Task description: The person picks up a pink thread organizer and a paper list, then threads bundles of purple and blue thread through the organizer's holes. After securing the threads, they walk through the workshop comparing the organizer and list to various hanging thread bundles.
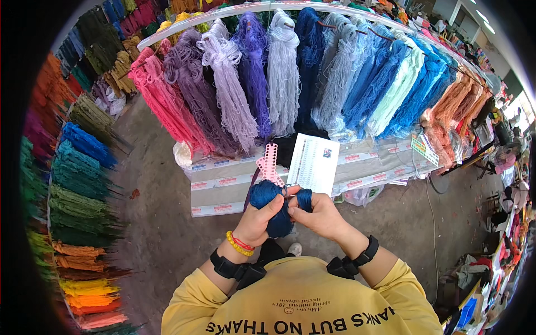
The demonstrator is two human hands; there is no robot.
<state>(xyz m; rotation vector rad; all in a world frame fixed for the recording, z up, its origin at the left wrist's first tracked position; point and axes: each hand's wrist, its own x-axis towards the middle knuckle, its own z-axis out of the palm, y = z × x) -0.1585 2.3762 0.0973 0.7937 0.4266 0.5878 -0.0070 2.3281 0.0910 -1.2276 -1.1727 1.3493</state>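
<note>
My left hand (258, 220) is closed round a thick bundle of dark blue thread (265, 194), which bulges above and below the thumb. Close beside it, my right hand (324, 216) grips a smaller loop of the same blue thread (304, 199). The fingertips of both hands nearly meet, and the thread between them is partly hidden. Just beyond my hands, a pink card with holes along its edges (269, 162) stands out over the table. To its right lies a white printed sheet (314, 166) with rows of small marks and a little picture.
A table with a grey, tape-striped covering (215, 192) stands ahead. Above it, thread hanks hang from a rack (282, 67) in pinks, purples and blues. More coloured hanks (84, 167) line the left side. A green-edged card (425, 149) lies at the table's right.
</note>
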